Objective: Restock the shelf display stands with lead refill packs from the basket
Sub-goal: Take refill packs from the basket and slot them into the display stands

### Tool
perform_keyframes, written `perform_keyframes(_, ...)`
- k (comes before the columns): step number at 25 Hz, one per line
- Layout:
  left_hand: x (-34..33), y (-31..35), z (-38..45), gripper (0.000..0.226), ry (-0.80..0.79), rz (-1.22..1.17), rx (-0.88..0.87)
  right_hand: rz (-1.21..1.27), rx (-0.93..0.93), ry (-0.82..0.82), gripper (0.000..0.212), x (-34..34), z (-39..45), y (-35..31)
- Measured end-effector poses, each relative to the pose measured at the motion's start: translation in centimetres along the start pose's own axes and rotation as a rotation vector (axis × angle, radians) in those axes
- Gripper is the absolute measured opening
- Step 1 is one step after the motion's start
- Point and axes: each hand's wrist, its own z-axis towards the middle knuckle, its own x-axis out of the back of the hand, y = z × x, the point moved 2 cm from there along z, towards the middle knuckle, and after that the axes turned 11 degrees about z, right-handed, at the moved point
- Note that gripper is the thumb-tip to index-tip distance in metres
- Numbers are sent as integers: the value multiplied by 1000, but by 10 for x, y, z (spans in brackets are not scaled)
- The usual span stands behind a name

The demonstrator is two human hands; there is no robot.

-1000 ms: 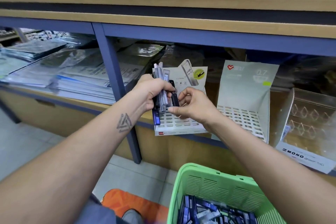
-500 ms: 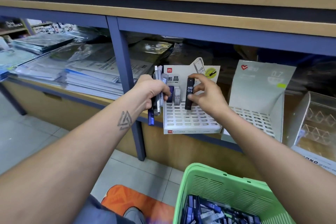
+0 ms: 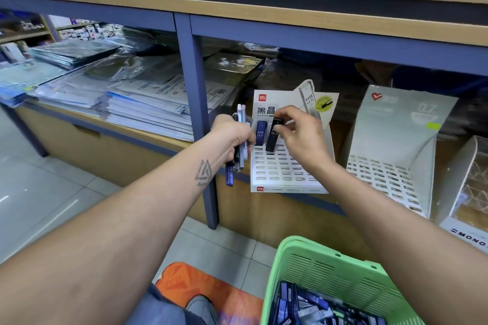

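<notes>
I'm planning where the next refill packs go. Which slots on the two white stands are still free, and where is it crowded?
On the HB 0.5 stand, every row in front of the blue pack and black pack is bare. The 0.7 stand shows only empty slots. It is crowded at the back-left corner, where the left hand grips a bundle and the right hand pinches the black pack.

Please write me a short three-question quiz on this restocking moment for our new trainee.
1. True or false: the left hand is empty.
2. Which hand pinches the black pack over the stand?
A. left
B. right
C. neither
3. Fill in: the spare packs lie in the green ____.

Key: 1 false, it grips a bundle of packs. 2 B, the right hand. 3 basket.
</notes>
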Motion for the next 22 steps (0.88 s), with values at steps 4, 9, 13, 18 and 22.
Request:
perform_keyframes(4,-2,2,-3,31,11,-10,6,-71,-19,100,21,14,4,8)
perform_keyframes(9,-8,1,0,34,27,17,7,-96,13,108,19,13,7,15)
perform_keyframes(13,-13,1,2,28,45,112,-10,-98,8,63,17,10,7,22)
perform_keyframes(18,-17,-4,6,29,76,156,-15,-79,10,20,17,10,13,19)
perform_keyframes(22,-20,-6,7,29,89,191,-8,-76,9,26,16,7,13,18)
